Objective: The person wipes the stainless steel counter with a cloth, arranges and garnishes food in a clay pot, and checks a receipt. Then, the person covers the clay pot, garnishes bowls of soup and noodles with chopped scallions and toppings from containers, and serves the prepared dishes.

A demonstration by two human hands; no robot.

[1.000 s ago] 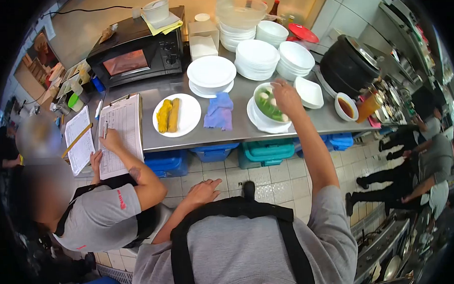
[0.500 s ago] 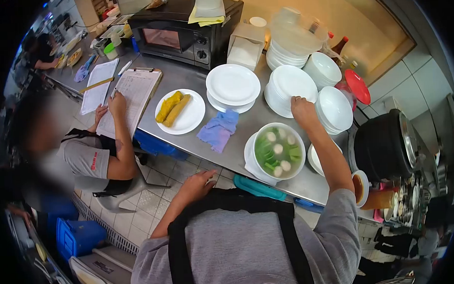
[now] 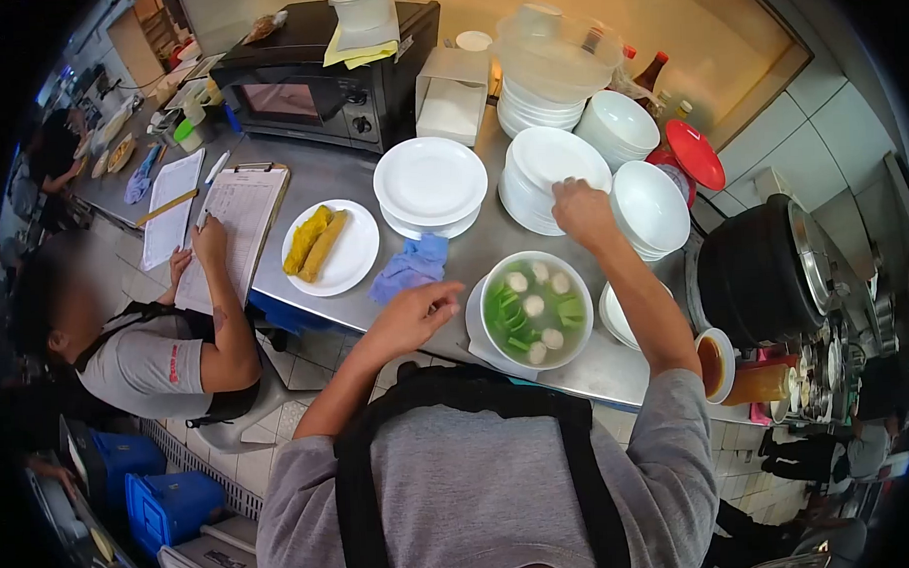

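Note:
My right hand [image 3: 584, 214] is closed at the near rim of the top white plate [image 3: 555, 160] of a stack, its fingertips partly hidden. My left hand [image 3: 416, 315] holds nothing; its fingers are loosely bent and apart, in front of a crumpled blue cloth [image 3: 411, 267]. Between my hands stands a white bowl [image 3: 483, 328] of clear soup with pale round balls [image 3: 535, 305] and chopped green vegetables [image 3: 572, 311]. It rests on a white plate with a napkin. Farther left, two yellow rolls [image 3: 325, 252] lie on another white plate [image 3: 362, 266].
More plates [image 3: 431, 180] and stacked bowls [image 3: 650, 207] stand on the steel counter, behind them a black toaster oven [image 3: 328, 88]. A black pot [image 3: 754, 274] and a sauce container [image 3: 716, 365] are at right. At left, a seated person [image 3: 166, 344] writes on a clipboard [image 3: 234, 227].
My left hand has risen from beside the counter to above its front edge, near the soup bowl. My right hand stays at the plate stack. The view has shifted, moving the counter items leftward.

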